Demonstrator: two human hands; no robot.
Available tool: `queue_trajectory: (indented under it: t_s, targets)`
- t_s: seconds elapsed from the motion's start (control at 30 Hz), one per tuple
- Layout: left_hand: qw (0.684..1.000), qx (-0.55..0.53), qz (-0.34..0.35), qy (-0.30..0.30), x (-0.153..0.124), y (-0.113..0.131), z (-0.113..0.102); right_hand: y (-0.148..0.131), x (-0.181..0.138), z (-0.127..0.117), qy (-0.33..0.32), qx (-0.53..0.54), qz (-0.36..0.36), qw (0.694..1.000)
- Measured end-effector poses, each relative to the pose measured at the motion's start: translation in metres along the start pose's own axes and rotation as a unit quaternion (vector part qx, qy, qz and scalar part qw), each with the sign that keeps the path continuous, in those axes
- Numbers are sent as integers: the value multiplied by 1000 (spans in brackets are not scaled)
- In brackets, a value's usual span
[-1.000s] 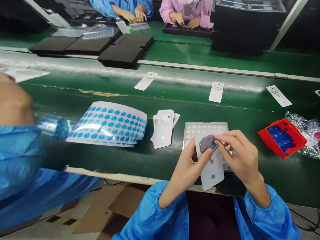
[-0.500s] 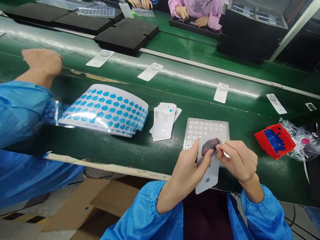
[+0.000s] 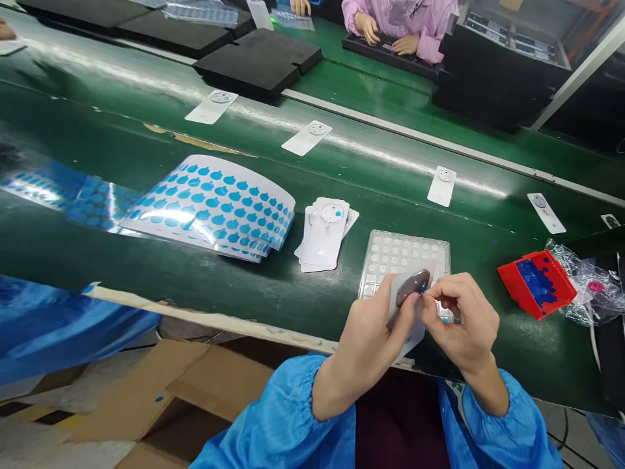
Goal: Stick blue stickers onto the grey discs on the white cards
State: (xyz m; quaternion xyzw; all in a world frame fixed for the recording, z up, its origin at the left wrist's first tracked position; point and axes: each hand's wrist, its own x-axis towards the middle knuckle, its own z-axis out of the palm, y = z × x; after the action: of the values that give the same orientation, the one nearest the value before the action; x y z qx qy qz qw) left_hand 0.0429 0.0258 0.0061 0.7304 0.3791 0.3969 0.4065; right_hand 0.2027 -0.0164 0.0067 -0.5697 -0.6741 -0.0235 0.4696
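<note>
One left hand [image 3: 368,339] grips a white rectangular card [image 3: 414,337] bearing a grey metallic disc [image 3: 413,285], best held steady; right hand [image 3: 461,322] pinches at the disc's four o'clock, contents indiscernible.

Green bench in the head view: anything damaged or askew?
Yes. Beyond the blue sticker sheets, a tan strip shows where the green surface looks chipped; the front edge looks ragged. The white card stack is fanned unevenly, perhaps normally.
</note>
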Motion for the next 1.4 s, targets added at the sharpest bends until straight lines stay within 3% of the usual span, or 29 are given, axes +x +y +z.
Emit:
queue_trajectory:
  t_s: [0.13, 0.23, 0.33, 0.4, 0.43, 0.5, 0.63, 0.7, 0.87, 0.97, 1.07, 1.13, 1.23, 1.4]
  targets:
    - [997, 40, 58, 17, -4, -3, 5, -24, -1, 1, -43, 164, 231, 958]
    - [999, 35, 40, 12, -5, -5, 3, -25, -1, -11, -42, 203, 282, 937]
    - [1000, 10, -18, 15, -2, -10, -7, 5, -5, -41, 83, 59, 260, 960]
    - [997, -14, -66, 23, 0, -16, -15, 41, -13, -69, 181, -147, 246, 941]
    - [995, -27, -92, 24, 2, -19, -18, 61, -18, -83, 181, -236, 255, 920]
    - [989, -51, -138, 21, 6, -25, -21, 98, -30, -108, 123, -329, 293, 889]
    - [978, -93, -187, -5, 13, -33, -18, 138, -53, -128, -7, -352, 309, 883]
    - [973, -109, -201, -25, 15, -35, -16, 139, -59, -125, -35, -360, 307, 880]
    - [966, -123, -220, -57, 16, -39, -12, 118, -47, -107, -9, -437, 268, 858]
    - [962, -129, -230, -73, 16, -41, -10, 100, -28, -80, -41, -358, 200, 911]
    - [961, -120, -237, -82, 14, -43, -9, 88, -12, -43, -161, -185, 153, 957]
    - [961, -112, -237, -83, 13, -43, -9, 84, -5, -21, -211, -153, 142, 955]
    - [961, -114, -235, -87, 11, -45, -9, 85, 0, -2, -225, -174, 146, 947]
    - [959, -132, -237, -86, 9, -46, -9, 89, 7, 0, -222, -151, 158, 950]
